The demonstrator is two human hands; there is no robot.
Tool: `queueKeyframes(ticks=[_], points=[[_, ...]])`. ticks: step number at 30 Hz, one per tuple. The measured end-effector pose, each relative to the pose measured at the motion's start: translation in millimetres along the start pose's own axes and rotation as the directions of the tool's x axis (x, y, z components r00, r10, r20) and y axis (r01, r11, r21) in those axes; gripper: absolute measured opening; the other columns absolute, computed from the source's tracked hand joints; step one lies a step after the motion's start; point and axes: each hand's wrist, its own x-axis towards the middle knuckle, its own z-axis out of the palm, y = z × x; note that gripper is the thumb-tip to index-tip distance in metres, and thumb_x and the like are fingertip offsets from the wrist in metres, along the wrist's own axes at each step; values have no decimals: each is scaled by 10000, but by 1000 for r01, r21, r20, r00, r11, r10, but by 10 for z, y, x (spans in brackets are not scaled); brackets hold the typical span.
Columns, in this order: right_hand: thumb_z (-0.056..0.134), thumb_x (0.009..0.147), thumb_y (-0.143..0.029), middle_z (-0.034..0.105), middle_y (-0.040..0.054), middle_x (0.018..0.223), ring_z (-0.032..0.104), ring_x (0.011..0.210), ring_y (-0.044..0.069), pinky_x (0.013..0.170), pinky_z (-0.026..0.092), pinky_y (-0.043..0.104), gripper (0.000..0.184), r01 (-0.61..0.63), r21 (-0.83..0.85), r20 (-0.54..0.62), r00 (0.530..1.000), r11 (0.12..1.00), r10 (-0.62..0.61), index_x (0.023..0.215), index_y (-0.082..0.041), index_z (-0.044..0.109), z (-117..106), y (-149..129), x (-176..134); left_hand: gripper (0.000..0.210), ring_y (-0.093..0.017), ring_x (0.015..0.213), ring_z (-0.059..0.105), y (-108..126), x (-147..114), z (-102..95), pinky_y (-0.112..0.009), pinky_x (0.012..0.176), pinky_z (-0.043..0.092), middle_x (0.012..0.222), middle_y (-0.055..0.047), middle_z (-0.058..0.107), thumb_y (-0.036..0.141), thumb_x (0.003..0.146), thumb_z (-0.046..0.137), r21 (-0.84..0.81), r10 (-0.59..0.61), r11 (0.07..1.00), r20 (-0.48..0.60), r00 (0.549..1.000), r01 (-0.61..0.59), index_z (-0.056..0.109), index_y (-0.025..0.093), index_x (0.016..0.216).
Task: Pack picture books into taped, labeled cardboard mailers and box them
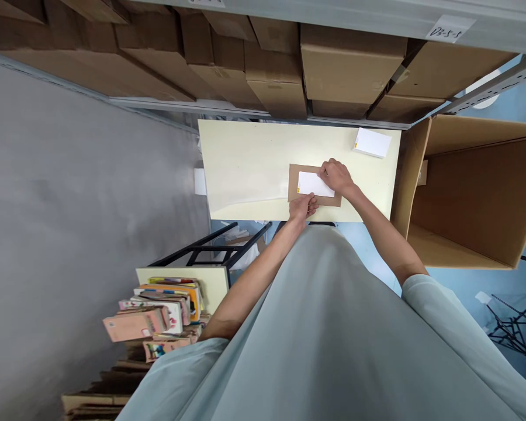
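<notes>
A flat brown cardboard piece (293,186) lies on the cream tabletop (245,169), near its front edge. On top of it is a white paper label (314,183) with a small yellow mark at its lower left corner. My right hand (336,175) is closed at the label's upper right corner, fingers bent down onto it. At the lower edge of the label, my left hand (303,206) pinches with thumb and fingers, overlapping the cardboard. A stack of similar white labels (372,142) rests at the table's back right.
Cardboard boxes (350,64) fill the shelf above the table's far side. A large open carton (473,199) stands to the right. Books (170,310) are piled on a small stand at lower left, with flattened cardboard (100,400) below. A grey wall (83,204) closes the left.
</notes>
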Motion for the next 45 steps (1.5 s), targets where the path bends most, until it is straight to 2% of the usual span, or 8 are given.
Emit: queueKeyframes(ticks=[14,26,28,30,32,34,39,45], points=[[545,1049,-200,715,226,1335,677,1223,364,1117,520,516,246,-104,-21,-64,993,994,103,1080,-137,781,95,-95,33,256,-113,619,684,187,47,-102,-194,565,471,645,-1,690,290,823,926,47,-124,992,92,988,120,699,195,753],[620,1025,-221,709,211,1327,646,1256,358,1133,498,535,235,-156,57,-221,961,986,165,1230,-135,700,239,-118,-79,226,-159,682,729,224,-26,-303,-276,682,567,828,-66,785,376,927,826,353,19,931,211,977,-94,753,178,847],[613,1029,-228,696,228,1356,634,1272,378,1136,497,561,267,-102,35,-298,949,994,108,1259,-119,695,310,-110,-171,248,-215,874,781,247,-29,-390,-348,848,624,1005,-100,824,417,1028,686,504,293,754,316,903,-421,776,191,981],[566,1055,-243,660,250,1456,601,1360,395,1182,474,575,329,-15,-10,-365,931,1000,11,1323,-100,690,420,-119,-319,360,-288,1238,746,283,8,-470,-448,1111,580,1327,-152,793,429,1092,548,586,540,354,508,671,-729,762,187,1250],[487,1094,-267,581,252,1609,520,1506,393,1256,427,578,439,69,-57,-396,914,996,-86,1462,-85,642,579,-127,-502,543,-334,1584,511,312,91,-527,-522,1321,403,1664,-188,585,432,1116,460,550,563,-24,697,443,-835,618,140,1546],[396,1128,-293,460,228,1748,386,1646,371,1324,364,587,543,128,-101,-377,913,987,-157,1608,-85,542,775,-104,-691,674,-342,1728,263,317,209,-570,-563,1406,227,1821,-185,355,441,1130,386,474,447,-248,830,335,-845,437,91,1704],[320,1170,-413,261,129,1862,215,1745,313,1410,239,573,649,177,-169,-288,932,970,-220,1758,-142,377,1194,200,-1080,788,-354,1760,119,267,512,-790,-619,1427,44,1866,-156,208,533,1115,387,365,201,-437,930,306,-822,315,115,1779],[325,1174,-419,259,106,1854,200,1747,323,1435,177,594,689,68,-144,-339,934,987,-114,1797,-129,266,1252,472,-1247,856,-359,1759,108,310,561,-1034,-615,1431,1,1864,-182,166,555,1109,385,407,213,-494,914,346,-769,232,62,1792]])
